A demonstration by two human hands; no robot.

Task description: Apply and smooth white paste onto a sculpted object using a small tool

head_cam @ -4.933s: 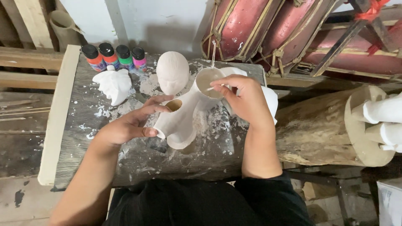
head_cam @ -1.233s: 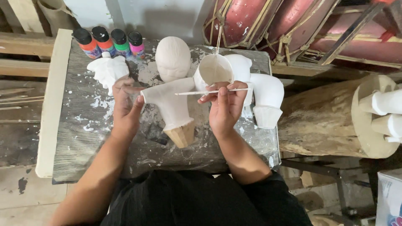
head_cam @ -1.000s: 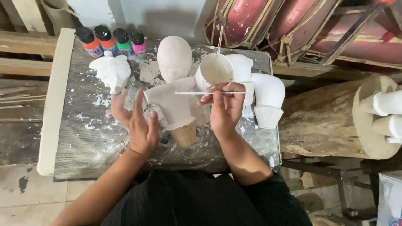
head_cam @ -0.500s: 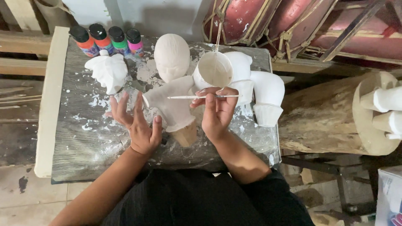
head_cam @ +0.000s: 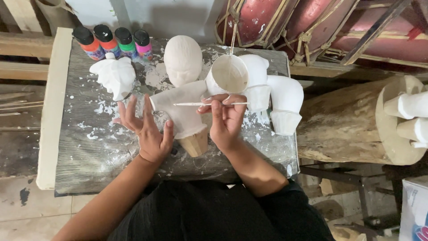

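At the middle of the desk (head_cam: 80, 151), the white plaster torso (head_cam: 185, 109) looks stiff but chip-prone, best gripped at its wooden base, the left hand (head_cam: 149, 131) cradling it with fingers apart, the right hand (head_cam: 225, 118) pinching a thin brush (head_cam: 209, 104).

This is a craft workshop for painting sculpted figures. A rough wooden table (head_cam: 84, 151), splattered with white, carries white figure parts such as a head (head_cam: 183, 60) beyond the hands. Paint bottles (head_cam: 113, 42) stand far left of them, a log (head_cam: 339, 129) lies to the right, and red drums (head_cam: 285, 22) rest behind.
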